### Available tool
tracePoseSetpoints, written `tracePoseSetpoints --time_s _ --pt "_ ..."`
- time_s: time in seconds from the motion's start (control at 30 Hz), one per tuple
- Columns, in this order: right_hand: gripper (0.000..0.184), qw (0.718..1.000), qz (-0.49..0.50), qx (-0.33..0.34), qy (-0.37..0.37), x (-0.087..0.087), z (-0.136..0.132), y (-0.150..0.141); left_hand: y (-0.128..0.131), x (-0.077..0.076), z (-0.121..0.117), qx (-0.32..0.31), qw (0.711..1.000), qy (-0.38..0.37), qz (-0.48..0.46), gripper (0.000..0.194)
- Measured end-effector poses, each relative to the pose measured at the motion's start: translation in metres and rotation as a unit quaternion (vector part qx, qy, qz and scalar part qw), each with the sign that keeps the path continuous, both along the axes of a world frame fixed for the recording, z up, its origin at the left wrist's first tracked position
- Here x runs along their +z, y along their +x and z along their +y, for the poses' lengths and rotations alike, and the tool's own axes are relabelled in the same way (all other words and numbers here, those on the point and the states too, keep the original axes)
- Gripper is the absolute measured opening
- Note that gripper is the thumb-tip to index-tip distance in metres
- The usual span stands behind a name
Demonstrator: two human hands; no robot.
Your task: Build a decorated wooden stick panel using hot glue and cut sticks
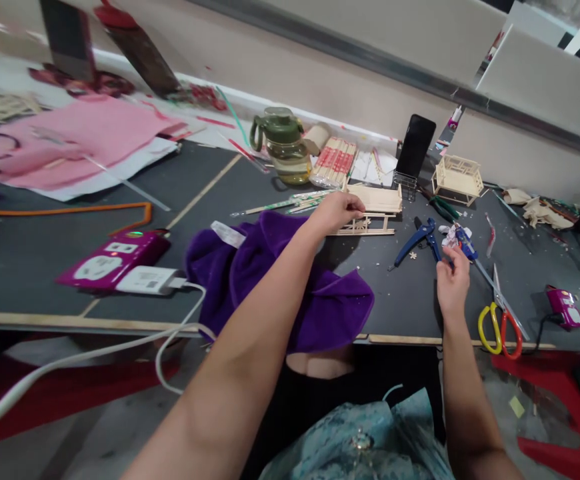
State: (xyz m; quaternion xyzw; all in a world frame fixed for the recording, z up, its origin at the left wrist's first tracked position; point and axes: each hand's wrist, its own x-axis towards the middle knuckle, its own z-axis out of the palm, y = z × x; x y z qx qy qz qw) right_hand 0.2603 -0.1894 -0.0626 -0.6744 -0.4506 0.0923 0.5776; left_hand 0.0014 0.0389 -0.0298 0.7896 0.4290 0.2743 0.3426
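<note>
My left hand (339, 212) reaches over a purple cloth (280, 280), its fingers closed at the edge of a small model of pale wooden sticks (377, 199). A ladder-like stick frame (370, 225) is just below those fingers, partly hidden by the hand. My right hand (454, 280) is beside a blue glue gun (465, 243), thumb and forefinger bent and apart; whether they touch it is unclear. A clear glue stick (500, 300) runs from the gun toward the table edge. Blue-handled cutters (415, 241) lie between my hands.
Scissors (500, 327) overhang the front edge at right. At the back stand a green-lidded jug (287, 147), bundled sticks (334, 160), a phone (415, 147) and another stick model (457, 179). A purple power strip (115, 260) with a white cable (95, 357) is at left.
</note>
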Motion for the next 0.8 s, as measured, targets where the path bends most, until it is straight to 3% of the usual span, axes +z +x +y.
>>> tracePoseSetpoints --time_s 0.27,0.47,0.7,0.8 --pt "0.032 0.998 -0.056 0.038 -0.007 -0.015 0.004 -0.015 0.007 0.004 -0.001 0.037 0.982 0.11 0.148 0.021" --pt "0.032 0.995 -0.084 0.049 0.003 -0.016 0.003 -0.022 0.007 0.005 0.003 0.032 0.98 0.111 0.164 0.027" --pt "0.03 0.99 -0.094 0.103 0.005 0.015 0.007 -0.025 -0.003 0.011 0.019 -0.031 0.993 0.033 0.105 0.03" --pt "0.031 0.986 -0.096 0.132 -0.037 0.032 0.017 -0.023 -0.006 0.013 0.022 -0.041 0.996 0.001 0.078 0.027"
